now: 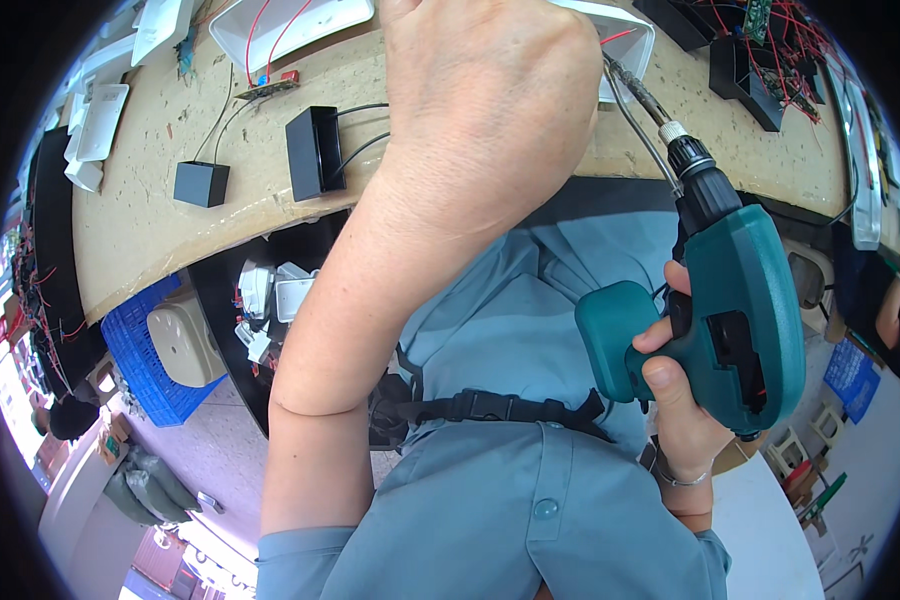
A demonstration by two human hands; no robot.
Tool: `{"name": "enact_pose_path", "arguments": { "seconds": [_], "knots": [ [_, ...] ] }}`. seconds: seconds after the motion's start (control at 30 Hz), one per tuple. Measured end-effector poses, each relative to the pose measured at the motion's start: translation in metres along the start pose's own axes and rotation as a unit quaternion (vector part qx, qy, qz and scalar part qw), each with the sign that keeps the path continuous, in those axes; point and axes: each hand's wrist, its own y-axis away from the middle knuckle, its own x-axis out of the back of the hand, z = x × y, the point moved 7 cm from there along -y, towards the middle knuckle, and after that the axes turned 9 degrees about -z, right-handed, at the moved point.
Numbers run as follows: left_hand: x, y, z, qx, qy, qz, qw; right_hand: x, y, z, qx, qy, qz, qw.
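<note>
- View from head cam, looking down at a person in a grey-blue shirt seated at a tan workbench (140, 230).
- Right hand (685, 400) wraps tight around the grip of a teal cordless driver (740, 310), finger near the trigger. Bit end (638, 95) points up-left toward a white plastic housing (625, 40) on the bench edge.
- Left hand (490, 100) raised close to the cam, back of hand showing; it covers most of the housing. Can't tell whether it's gripping the housing or just resting on it, fingers hidden.
- On the bench to the left: black box w/ two black leads (313, 152), a smaller black cube (201, 184), a white tray w/ red wires (290, 25).
- Below the bench: blue crate (155, 350).
- Risk, as a judgement: bit tip sits just beside the left hand, w/ grey cables (642, 135) crossing near the bit. If the bit slips off, it could jab the hand or snag a cable; a loosely held housing could spin or skid.
</note>
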Motion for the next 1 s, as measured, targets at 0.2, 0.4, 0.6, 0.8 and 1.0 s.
{"name": "enact_pose_path", "arguments": {
  "seconds": [0.2, 0.4, 0.6, 0.8, 1.0],
  "knots": [
    [0.0011, 0.0004, 0.0005, -0.006, 0.004, 0.010, 1.000, -0.0011, -0.0021, 0.0005, 0.005, -0.016, 0.016, 1.000],
    [0.0005, 0.0006, 0.0004, -0.002, 0.004, 0.012, 1.000, -0.0014, -0.0030, -0.0013, 0.013, -0.026, 0.022, 0.999],
    [0.0005, 0.0007, 0.0010, -0.004, -0.011, 0.017, 1.000, -0.0016, -0.0054, -0.0001, 0.001, -0.032, 0.032, 0.999],
    [0.0012, 0.0013, 0.0002, 0.001, -0.009, 0.013, 1.000, -0.0023, -0.0045, 0.0000, -0.018, -0.045, 0.038, 0.998],
    [0.0008, 0.0005, 0.0008, -0.001, -0.008, 0.013, 1.000, -0.0022, -0.0062, -0.0015, -0.007, -0.043, 0.034, 0.998]
  ]
}}
